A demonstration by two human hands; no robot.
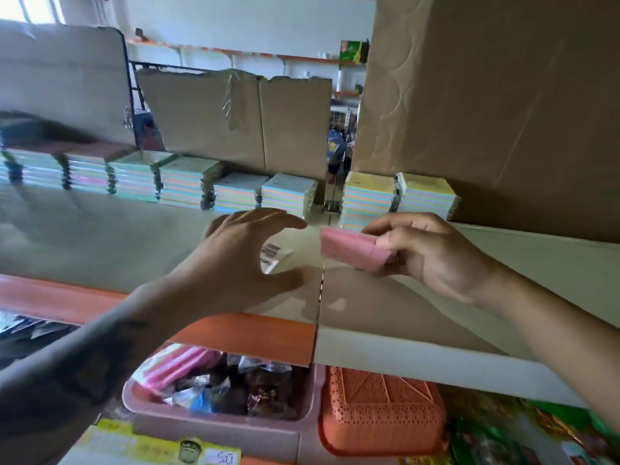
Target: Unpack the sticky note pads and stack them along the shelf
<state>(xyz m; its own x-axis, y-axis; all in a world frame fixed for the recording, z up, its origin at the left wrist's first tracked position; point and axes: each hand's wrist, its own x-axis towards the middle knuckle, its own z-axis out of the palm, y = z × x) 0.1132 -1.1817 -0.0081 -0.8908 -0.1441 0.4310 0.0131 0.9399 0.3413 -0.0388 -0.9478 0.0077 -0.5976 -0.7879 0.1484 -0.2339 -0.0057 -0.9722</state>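
We see two bare hands over a pale shelf [419, 290]. Our right hand [432, 255] grips a small pink pad [352, 251] by its right end, thumb on top and fingers curled under, held in the air just above the shelf near the middle seam. Our left hand [241, 260] hovers just beside it, fingers spread and loosely bent, holding nothing; a clear wrapper [273, 258] with a printed label shows just past its palm (touching or not, we can't tell).

The pad looks light and fairly stiff as a block, w/ paper edges that could fan or slide if pinched at one corner only. We judge a grip across the two long sides safest.

At the back of the shelf stands a row of pastel pad stacks [235, 193], side by side, w/ two more stacks [399, 196] right of the seam. Behind them rise cardboard boxes [486, 112], so there's no room further back. The front of the shelf is open, approx. the whole strip between the stacks and the front edge. Below, a pink tub [214, 421] and an orange basket [379, 417] sit under the lip.
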